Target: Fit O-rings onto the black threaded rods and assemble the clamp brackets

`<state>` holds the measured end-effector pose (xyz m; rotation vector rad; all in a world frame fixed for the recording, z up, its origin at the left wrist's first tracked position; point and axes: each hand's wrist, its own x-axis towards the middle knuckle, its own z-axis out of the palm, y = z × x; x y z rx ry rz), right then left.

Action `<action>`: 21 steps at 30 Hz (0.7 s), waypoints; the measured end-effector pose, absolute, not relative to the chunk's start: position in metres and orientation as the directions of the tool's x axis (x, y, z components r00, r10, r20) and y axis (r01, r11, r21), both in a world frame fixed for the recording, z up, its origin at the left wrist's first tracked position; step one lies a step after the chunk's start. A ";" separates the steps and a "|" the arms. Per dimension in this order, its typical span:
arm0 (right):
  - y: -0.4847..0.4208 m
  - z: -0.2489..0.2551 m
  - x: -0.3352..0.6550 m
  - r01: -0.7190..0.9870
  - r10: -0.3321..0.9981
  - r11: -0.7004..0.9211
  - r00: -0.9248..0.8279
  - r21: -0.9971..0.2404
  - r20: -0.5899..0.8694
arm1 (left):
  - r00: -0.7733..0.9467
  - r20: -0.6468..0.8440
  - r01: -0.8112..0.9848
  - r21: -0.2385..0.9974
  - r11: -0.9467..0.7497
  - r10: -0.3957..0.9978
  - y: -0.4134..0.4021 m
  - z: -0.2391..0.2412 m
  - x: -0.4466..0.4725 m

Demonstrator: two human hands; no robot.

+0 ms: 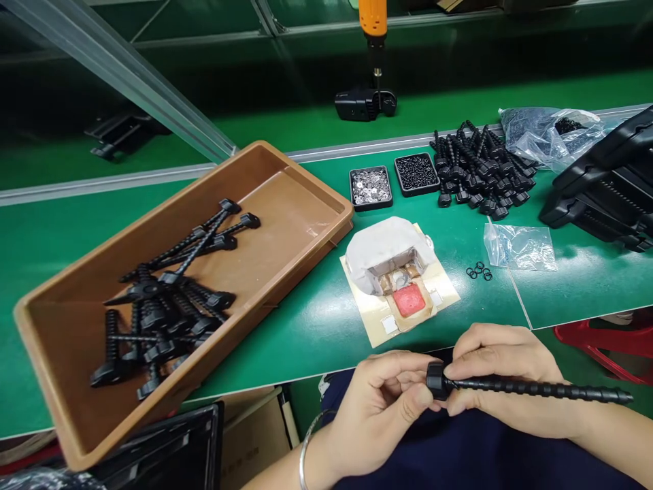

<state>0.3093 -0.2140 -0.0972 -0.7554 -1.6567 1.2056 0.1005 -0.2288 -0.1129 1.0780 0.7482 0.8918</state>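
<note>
A black ribbed rod with a knob-like head (541, 388) is held in front of my lap, its long end pointing right. My left hand (380, 415) pinches the head between thumb and fingers. Just beyond the head, my right hand (503, 367) closes its thumb and fingers around the neck of the rod; whether anything small is between them is hidden. Beyond my hands a grey-white block fixture (385, 248) with a red pad sits on a pale board. Several small black rings (479, 271) lie to its right, beside a clear plastic bag (520, 246).
A brown bin (300, 197) at left contains several similar rods. Small trays hold metal washers (371, 186) and black screws (416, 171). Right of them are a pile of rods (479, 167), a clear bag (551, 133) and black casings (607, 180). An orange power screwdriver (373, 19) hangs above.
</note>
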 end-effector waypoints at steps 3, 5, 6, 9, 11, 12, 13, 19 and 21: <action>-0.214 -0.094 0.316 -0.016 0.812 0.405 -0.454 -0.914 0.368 | 0.518 -0.135 -0.244 0.923 0.297 0.844 -0.231 -0.116 0.098; -0.213 -0.094 0.318 -0.006 0.787 0.450 -0.471 -0.893 0.400 | 0.554 -0.137 -0.234 0.921 0.311 0.821 -0.232 -0.117 0.098; -0.213 -0.095 0.318 -0.001 0.782 0.466 -0.467 -0.885 0.412 | 0.560 -0.127 -0.228 0.926 0.300 0.818 -0.231 -0.116 0.099; -0.212 -0.099 0.315 0.017 0.776 0.507 -0.444 -0.862 0.448 | 0.551 -0.093 -0.140 0.969 0.202 0.829 -0.228 -0.112 0.102; -0.212 -0.101 0.313 0.063 0.763 0.554 -0.438 -0.830 0.476 | 0.514 -0.071 -0.027 0.995 0.099 0.855 -0.227 -0.109 0.105; -0.212 -0.102 0.312 0.097 0.753 0.583 -0.437 -0.807 0.492 | 0.493 -0.048 0.012 0.999 0.049 0.868 -0.226 -0.108 0.106; -0.212 -0.103 0.311 0.131 0.744 0.610 -0.435 -0.782 0.507 | 0.471 -0.012 0.029 1.000 -0.001 0.882 -0.226 -0.108 0.106; -0.217 -0.104 0.317 0.144 0.738 0.584 -0.503 -0.799 0.449 | 0.431 0.136 0.179 0.956 -0.232 0.892 -0.227 -0.112 0.104; -0.218 -0.105 0.320 0.102 0.804 0.409 -0.511 -0.907 0.305 | 0.460 0.146 0.208 0.941 -0.266 0.876 -0.227 -0.112 0.102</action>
